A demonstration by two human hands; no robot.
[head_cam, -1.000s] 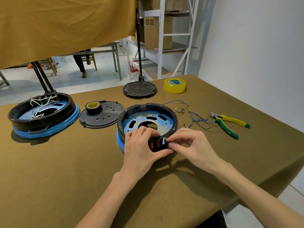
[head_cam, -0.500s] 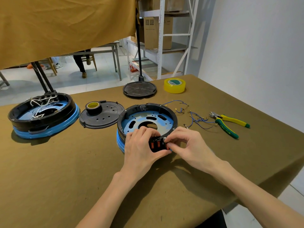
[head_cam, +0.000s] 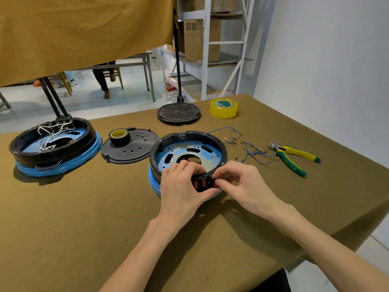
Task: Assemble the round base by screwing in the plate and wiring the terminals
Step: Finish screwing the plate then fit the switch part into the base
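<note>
The round base (head_cam: 185, 138), a black ring with a blue band and a bluish metal plate (head_cam: 179, 153) inside, sits mid-table. A black switch block with red rockers (head_cam: 202, 183) is at its near rim. My left hand (head_cam: 181, 186) grips the block and rim from the left. My right hand (head_cam: 240, 182) pinches the block's right end with thumb and forefinger. Loose blue wires with ring terminals (head_cam: 250, 150) lie to the right of the base.
A second base with white wiring (head_cam: 52, 144) stands far left. A black perforated cover (head_cam: 134, 150) carries a black tape roll (head_cam: 119, 135). Another black disc (head_cam: 179, 113), a yellow tape roll (head_cam: 223, 108) and green-yellow pliers (head_cam: 294, 157) lie behind and right. Table edge runs near right.
My right thumb and forefinger have shifted slightly along the block's right end. Left hand and base have stayed in place.
</note>
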